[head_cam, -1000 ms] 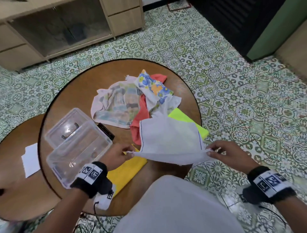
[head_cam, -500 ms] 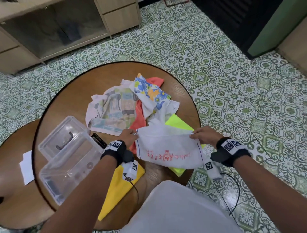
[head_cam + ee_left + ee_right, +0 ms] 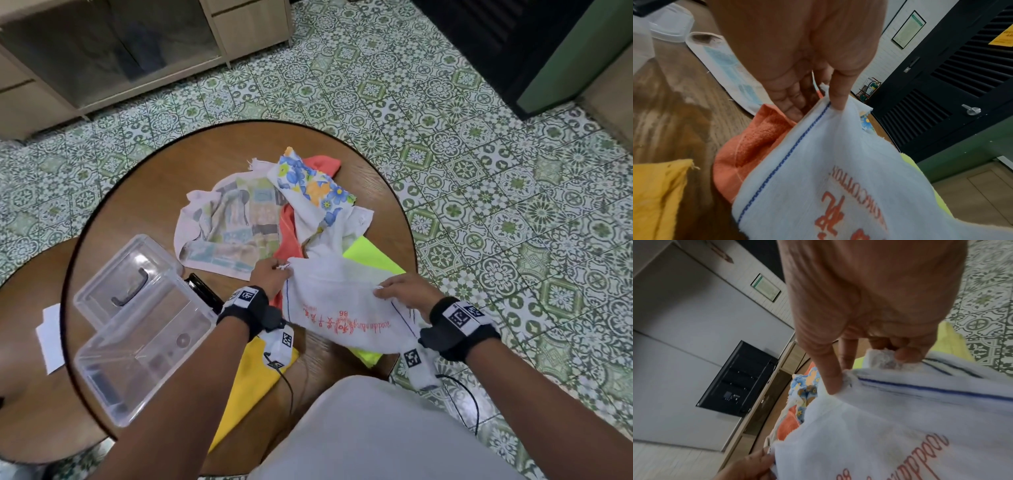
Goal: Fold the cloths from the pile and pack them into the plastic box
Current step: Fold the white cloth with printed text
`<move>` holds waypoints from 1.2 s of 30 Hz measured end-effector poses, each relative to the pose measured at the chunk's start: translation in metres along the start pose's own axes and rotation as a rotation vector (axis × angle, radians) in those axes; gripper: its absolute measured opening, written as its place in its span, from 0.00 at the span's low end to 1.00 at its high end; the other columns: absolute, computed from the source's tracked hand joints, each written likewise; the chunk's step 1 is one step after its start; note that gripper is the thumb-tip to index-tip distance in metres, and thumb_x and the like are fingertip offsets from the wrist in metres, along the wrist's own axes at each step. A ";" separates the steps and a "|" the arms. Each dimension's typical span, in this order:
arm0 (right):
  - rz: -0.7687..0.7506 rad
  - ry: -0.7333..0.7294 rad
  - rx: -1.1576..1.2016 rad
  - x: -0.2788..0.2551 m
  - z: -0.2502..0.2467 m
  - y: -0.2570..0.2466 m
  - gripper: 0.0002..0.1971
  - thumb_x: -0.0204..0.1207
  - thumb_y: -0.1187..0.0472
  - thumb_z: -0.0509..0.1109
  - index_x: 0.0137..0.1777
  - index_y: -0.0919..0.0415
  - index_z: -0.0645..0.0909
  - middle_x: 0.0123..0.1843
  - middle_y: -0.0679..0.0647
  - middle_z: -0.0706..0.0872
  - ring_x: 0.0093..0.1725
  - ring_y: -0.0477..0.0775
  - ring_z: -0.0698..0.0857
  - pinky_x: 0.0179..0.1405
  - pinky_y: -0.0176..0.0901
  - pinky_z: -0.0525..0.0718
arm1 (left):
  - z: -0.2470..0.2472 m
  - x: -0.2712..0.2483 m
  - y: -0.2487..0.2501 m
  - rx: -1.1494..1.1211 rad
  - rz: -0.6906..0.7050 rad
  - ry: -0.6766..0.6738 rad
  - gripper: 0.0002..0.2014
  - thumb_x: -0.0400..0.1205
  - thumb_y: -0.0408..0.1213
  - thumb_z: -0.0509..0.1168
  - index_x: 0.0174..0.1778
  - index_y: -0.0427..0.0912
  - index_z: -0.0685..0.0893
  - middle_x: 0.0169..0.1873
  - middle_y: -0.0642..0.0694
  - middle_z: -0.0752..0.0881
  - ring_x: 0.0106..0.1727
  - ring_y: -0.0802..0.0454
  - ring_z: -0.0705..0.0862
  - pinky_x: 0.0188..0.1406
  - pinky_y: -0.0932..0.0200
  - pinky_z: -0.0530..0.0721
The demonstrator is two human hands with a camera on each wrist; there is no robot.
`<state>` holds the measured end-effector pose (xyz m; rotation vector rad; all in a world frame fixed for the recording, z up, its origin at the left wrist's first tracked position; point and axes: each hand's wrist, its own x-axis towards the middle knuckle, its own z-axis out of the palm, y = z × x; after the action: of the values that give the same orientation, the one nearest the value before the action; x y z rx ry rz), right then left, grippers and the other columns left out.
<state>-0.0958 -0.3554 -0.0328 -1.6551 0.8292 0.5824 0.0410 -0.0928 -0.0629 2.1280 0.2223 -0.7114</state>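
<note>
First fold on white cloth (image 3: 346, 301): L hand (image 3: 270, 277) & R hand (image 3: 404, 291) each pinch a far corner; next needs edges matched, then pressed flat.

White cloth (image 3: 346, 308): we see white with a thin blue line near each end and red-orange print.
Floral cloth (image 3: 315, 185): we see white with blue, orange and yellow flowers.
Patchwork cloth (image 3: 233, 233): we see pale pink with faded green, blue and grey blocks.
Orange cloth (image 3: 289, 236): we see plain coral orange.
Neon cloth (image 3: 371, 255): we see plain fluorescent yellow-green.
Yellow cloth (image 3: 253, 373): we see plain golden yellow.
Box (image 3: 137, 346): we see clear plastic.
Lid (image 3: 126, 270): we see clear plastic with a dark handle.
Table (image 3: 154, 192): we see brown wood grain with a black rim.
Floor (image 3: 496, 192): we see green and white ornamental tiles.
Paper (image 3: 51, 335): we see plain white.
Cabinet (image 3: 246, 31): we see light beige wood.
</note>
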 end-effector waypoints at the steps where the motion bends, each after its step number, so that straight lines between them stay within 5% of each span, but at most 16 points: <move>1: -0.015 0.009 0.048 0.001 -0.001 0.001 0.09 0.73 0.61 0.79 0.49 0.65 0.88 0.46 0.52 0.86 0.41 0.45 0.81 0.34 0.37 0.74 | -0.001 0.000 0.001 -0.026 0.008 -0.009 0.05 0.77 0.28 0.71 0.37 0.42 0.85 0.42 0.40 0.86 0.49 0.44 0.84 0.51 0.56 0.79; 5: -0.124 0.077 0.316 -0.004 -0.008 -0.002 0.10 0.71 0.68 0.79 0.51 0.71 0.89 0.48 0.54 0.89 0.50 0.52 0.86 0.41 0.32 0.79 | -0.003 -0.002 0.006 -0.139 0.060 -0.030 0.03 0.78 0.23 0.69 0.43 0.34 0.85 0.42 0.40 0.84 0.47 0.49 0.80 0.51 0.58 0.76; 8: -0.187 0.134 0.535 -0.002 -0.016 0.000 0.13 0.71 0.72 0.77 0.55 0.75 0.86 0.47 0.49 0.86 0.52 0.52 0.86 0.44 0.31 0.82 | -0.006 0.000 0.001 -0.115 0.075 0.001 0.06 0.77 0.25 0.70 0.35 0.35 0.82 0.34 0.41 0.82 0.41 0.49 0.79 0.45 0.56 0.75; 11: -0.234 0.221 0.577 0.008 -0.025 0.008 0.14 0.66 0.71 0.81 0.51 0.72 0.88 0.63 0.50 0.79 0.64 0.53 0.82 0.62 0.45 0.82 | -0.012 0.002 -0.009 -0.023 0.084 0.038 0.09 0.76 0.30 0.72 0.30 0.41 0.83 0.28 0.45 0.81 0.35 0.48 0.78 0.40 0.56 0.74; 14: -0.212 0.205 0.655 0.012 -0.030 0.013 0.15 0.65 0.74 0.79 0.53 0.73 0.86 0.60 0.48 0.80 0.62 0.52 0.81 0.65 0.48 0.77 | -0.019 -0.001 -0.016 0.035 0.081 0.033 0.09 0.77 0.34 0.73 0.32 0.49 0.84 0.28 0.48 0.82 0.35 0.46 0.80 0.39 0.54 0.78; 17: -0.083 0.057 0.614 0.017 -0.038 0.015 0.30 0.54 0.65 0.86 0.56 0.76 0.85 0.54 0.61 0.88 0.59 0.62 0.84 0.62 0.50 0.77 | -0.022 -0.001 -0.019 0.032 0.088 0.012 0.08 0.77 0.35 0.73 0.33 0.50 0.85 0.29 0.48 0.84 0.35 0.46 0.81 0.42 0.50 0.82; 21: 0.089 -0.135 0.361 0.023 -0.046 0.014 0.25 0.64 0.61 0.81 0.61 0.70 0.85 0.61 0.63 0.88 0.57 0.60 0.84 0.57 0.46 0.80 | -0.023 -0.006 -0.013 -0.011 0.113 0.002 0.10 0.78 0.30 0.72 0.33 0.46 0.84 0.25 0.46 0.80 0.26 0.49 0.77 0.33 0.56 0.79; 24: 0.038 -0.163 0.413 0.021 -0.049 0.004 0.20 0.74 0.63 0.75 0.64 0.72 0.82 0.59 0.62 0.87 0.55 0.59 0.85 0.55 0.44 0.84 | -0.022 -0.008 -0.008 -0.011 0.128 0.002 0.10 0.78 0.29 0.72 0.33 0.45 0.83 0.25 0.47 0.80 0.23 0.53 0.76 0.24 0.64 0.77; 27: -0.051 -0.106 0.591 0.018 -0.047 -0.005 0.22 0.69 0.65 0.76 0.62 0.74 0.81 0.55 0.63 0.86 0.52 0.58 0.85 0.47 0.41 0.88 | -0.021 -0.007 -0.010 0.013 0.123 0.017 0.10 0.78 0.29 0.72 0.33 0.45 0.84 0.26 0.48 0.82 0.24 0.51 0.77 0.28 0.61 0.77; 30: -0.097 0.078 0.691 0.019 -0.044 -0.003 0.19 0.73 0.72 0.74 0.64 0.76 0.80 0.57 0.62 0.85 0.56 0.59 0.82 0.59 0.47 0.81 | -0.020 -0.004 -0.014 0.028 0.102 0.021 0.11 0.78 0.29 0.72 0.31 0.47 0.84 0.24 0.47 0.81 0.23 0.49 0.77 0.30 0.59 0.77; 34: -0.187 0.175 0.490 0.019 -0.046 0.005 0.13 0.62 0.69 0.81 0.47 0.69 0.88 0.47 0.51 0.85 0.50 0.53 0.84 0.48 0.36 0.82 | -0.023 -0.004 -0.017 0.071 0.105 0.007 0.12 0.77 0.30 0.72 0.30 0.47 0.83 0.23 0.45 0.80 0.27 0.45 0.80 0.36 0.51 0.80; 36: -0.230 0.220 0.242 0.020 -0.052 0.008 0.09 0.66 0.69 0.81 0.46 0.69 0.89 0.49 0.50 0.82 0.51 0.53 0.82 0.51 0.39 0.78 | -0.025 -0.004 -0.014 0.143 0.125 0.005 0.11 0.77 0.31 0.71 0.30 0.46 0.82 0.26 0.48 0.80 0.33 0.45 0.80 0.36 0.57 0.77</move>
<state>-0.0918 -0.4109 -0.0402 -1.5790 0.8177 0.1349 0.0422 -0.0647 -0.0580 2.2578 0.0419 -0.6656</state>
